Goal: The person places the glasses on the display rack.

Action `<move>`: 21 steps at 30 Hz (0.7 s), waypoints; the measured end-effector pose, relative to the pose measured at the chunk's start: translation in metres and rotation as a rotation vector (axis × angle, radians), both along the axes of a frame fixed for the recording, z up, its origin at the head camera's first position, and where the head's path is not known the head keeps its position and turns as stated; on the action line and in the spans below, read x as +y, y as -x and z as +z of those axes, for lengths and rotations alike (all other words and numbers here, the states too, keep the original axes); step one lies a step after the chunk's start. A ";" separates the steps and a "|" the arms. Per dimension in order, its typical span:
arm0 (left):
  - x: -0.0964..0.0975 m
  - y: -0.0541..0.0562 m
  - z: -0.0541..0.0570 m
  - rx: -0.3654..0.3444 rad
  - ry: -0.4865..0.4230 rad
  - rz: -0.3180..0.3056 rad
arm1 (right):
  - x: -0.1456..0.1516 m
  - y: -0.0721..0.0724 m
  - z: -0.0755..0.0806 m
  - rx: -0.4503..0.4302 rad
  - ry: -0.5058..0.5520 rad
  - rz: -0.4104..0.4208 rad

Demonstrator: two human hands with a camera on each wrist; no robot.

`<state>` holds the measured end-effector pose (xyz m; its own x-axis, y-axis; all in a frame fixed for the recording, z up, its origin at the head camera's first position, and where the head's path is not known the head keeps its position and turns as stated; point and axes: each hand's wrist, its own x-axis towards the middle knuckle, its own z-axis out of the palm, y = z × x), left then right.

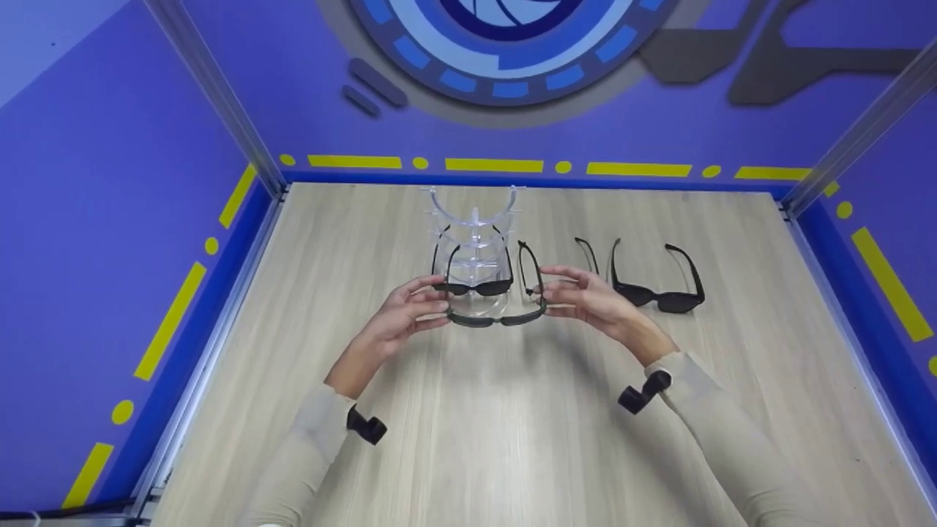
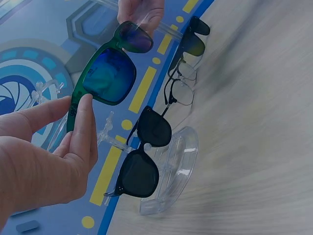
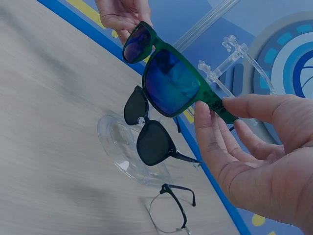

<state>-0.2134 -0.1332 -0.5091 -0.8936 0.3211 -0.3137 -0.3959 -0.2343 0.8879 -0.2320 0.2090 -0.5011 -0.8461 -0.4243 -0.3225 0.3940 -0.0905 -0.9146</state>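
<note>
Green-framed sunglasses (image 1: 498, 320) with blue mirrored lenses are held up between both hands, in front of a clear display stand (image 1: 476, 238). My left hand (image 1: 402, 313) pinches one side of the frame near its hinge, thumb against fingers, as the left wrist view also shows the sunglasses (image 2: 110, 76). On the opposite side, my right hand (image 1: 594, 301) pinches the frame the same way, clear in the right wrist view of the sunglasses (image 3: 171, 81). Black sunglasses (image 2: 139, 169) rest on a low tier of the stand, just behind the held pair.
Thin-framed eyeglasses (image 3: 183, 211) lie right of the stand, partly hidden by the right hand in the head view. Farther right lie dark sunglasses (image 1: 679, 302), lenses toward the person. Blue panels (image 1: 293, 110) wall the wooden table (image 1: 468, 439) at the back and sides.
</note>
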 end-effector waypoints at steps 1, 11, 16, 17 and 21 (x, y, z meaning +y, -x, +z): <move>-0.001 0.002 0.000 0.001 -0.002 0.001 | -0.001 0.001 0.001 -0.003 -0.005 -0.007; -0.009 0.014 0.003 -0.018 0.009 0.023 | -0.013 0.009 0.007 -0.004 -0.004 -0.018; -0.012 0.020 0.003 -0.033 0.017 0.036 | -0.018 0.014 0.005 -0.005 0.010 -0.024; -0.012 0.021 0.003 -0.034 0.017 0.034 | -0.019 0.015 0.005 -0.005 0.008 -0.027; -0.014 0.025 0.003 -0.031 0.023 0.033 | -0.020 0.018 0.005 -0.004 0.002 -0.037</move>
<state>-0.2379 -0.1468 -0.5057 -0.8932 0.2840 -0.3486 -0.4160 -0.2276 0.8804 -0.2496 0.1886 -0.4958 -0.8600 -0.3932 -0.3254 0.3943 -0.1070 -0.9128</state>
